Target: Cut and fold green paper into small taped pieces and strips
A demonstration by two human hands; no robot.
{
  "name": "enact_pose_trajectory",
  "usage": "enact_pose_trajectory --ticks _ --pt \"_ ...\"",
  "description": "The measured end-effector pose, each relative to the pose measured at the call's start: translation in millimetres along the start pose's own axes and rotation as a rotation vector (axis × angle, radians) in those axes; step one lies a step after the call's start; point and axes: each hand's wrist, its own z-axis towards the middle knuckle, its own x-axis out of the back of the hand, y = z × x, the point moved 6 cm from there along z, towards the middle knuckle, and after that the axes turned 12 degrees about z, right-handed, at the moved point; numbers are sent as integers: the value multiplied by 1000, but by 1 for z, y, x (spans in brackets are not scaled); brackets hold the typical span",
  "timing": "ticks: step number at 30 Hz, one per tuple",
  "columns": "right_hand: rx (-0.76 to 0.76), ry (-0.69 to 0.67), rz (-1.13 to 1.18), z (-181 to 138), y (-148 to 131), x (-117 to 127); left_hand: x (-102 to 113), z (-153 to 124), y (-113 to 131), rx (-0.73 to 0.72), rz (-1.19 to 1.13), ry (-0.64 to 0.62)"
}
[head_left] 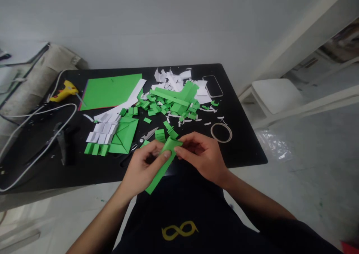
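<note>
A strip of green paper (157,176) is held between my two hands near the table's front edge, its upper end curled over. My left hand (146,165) grips the strip with the thumb on top and fingers behind. At the strip's upper right edge, my right hand (206,157) pinches it between thumb and fingers. Small folded green pieces (160,135) lie just beyond my hands. Scissors (148,135) rest on the table, their handles partly behind my left hand. Folded white pieces (102,132) and green ones sit on a folded green sheet (127,136) to the left.
Loose green pieces (153,106) and white paper scraps (174,80) are heaped at the back. A yellow glue gun (65,91), its cable and pliers (61,141) lie left. Green sheets (112,91) lie at the back left. A tape ring (230,133) and a phone-shaped frame (221,91) lie right.
</note>
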Motion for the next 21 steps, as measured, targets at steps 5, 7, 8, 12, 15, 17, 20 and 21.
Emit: enact_pose_trajectory --ticks 5,7,8,12,15,17,20,21 --pt "23 -40 25 0 -1 -9 4 4 3 -2 -84 115" --pt "28 -45 24 0 -3 -10 4 5 2 10 -101 138" --pt "32 -46 27 -1 -5 -10 3 5 1 17 -111 143" --pt "55 -57 68 -2 -7 -11 1 4 0 20 -143 158" --pt "65 -58 88 -3 -6 -11 1 4 0 14 -150 156" --pt "65 -50 96 -3 -5 -11 -1 5 0 18 -155 120" --pt "68 -49 101 -2 -6 -11 -1 6 0 32 -163 77" --pt "66 -57 102 -2 -6 -10 -1 6 -1 36 -163 80"
